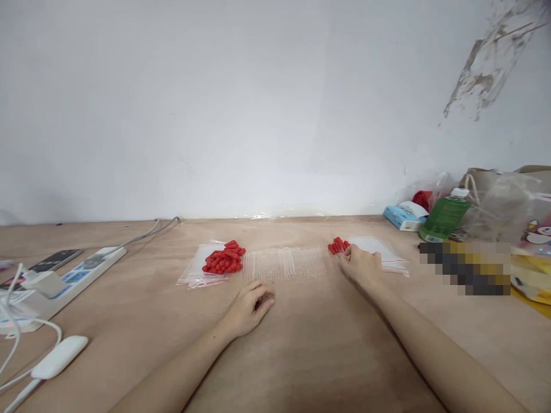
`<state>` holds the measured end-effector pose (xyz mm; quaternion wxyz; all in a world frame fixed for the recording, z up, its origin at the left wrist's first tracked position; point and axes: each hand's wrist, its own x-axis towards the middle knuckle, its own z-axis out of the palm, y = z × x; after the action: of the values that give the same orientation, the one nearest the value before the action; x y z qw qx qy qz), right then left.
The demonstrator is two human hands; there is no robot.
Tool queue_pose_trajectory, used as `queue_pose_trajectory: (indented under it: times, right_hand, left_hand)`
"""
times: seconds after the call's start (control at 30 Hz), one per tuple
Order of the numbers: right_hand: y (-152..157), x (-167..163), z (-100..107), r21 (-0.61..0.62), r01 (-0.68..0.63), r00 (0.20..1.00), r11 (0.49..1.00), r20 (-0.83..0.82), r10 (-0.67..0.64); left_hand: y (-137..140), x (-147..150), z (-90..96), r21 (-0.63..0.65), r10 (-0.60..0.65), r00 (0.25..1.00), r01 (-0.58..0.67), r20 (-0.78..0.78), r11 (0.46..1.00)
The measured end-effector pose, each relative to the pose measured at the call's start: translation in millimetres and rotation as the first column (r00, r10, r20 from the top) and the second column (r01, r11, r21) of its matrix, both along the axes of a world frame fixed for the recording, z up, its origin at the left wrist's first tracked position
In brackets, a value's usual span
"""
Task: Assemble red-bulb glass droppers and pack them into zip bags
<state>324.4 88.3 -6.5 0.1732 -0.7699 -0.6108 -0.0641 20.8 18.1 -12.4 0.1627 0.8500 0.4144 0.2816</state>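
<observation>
Desk [310,355] in front of us, we have our left hand [252,308] on the near side of a row of thin clear tubes [284,264], its fingers loosely curled, the thumb a little apart, nothing visible in its grip. Our right hand [360,265] reaches to the smaller red pile [338,245] near the right end of the row; its fingertips are drawn narrow there, and we cannot tell whether they pinch a piece. The larger red pile [224,257] lies at the left end, partly over clear plastic bags [196,269]. Farther right we see a blue tissue pack [403,218] beside a green bottle [445,218]; on our left, a white power strip [81,276].
</observation>
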Motion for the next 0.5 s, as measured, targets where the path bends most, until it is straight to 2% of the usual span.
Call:
queue_pose_trajectory:
  times: [0.13,0.27,0.5]
  right_hand:
    - [-2,-15,-1,0.008,-0.081,0.997,0.997,0.02,0.081]
    - [0,-23,-6,-0.037,-0.086,0.992,0.996,0.088,0.089]
    - [3,-28,-15,-0.016,-0.091,0.983,0.996,0.159,0.092]
  left_hand:
    - [0,0,1.0,0.003,-0.005,1.0,0.005,-0.005,1.0]
    - [-1,0,2.0,0.0,-0.012,1.0,0.012,-0.007,1.0]
    - [-1,0,3.7,0.0,-0.005,1.0,0.005,-0.006,1.0]
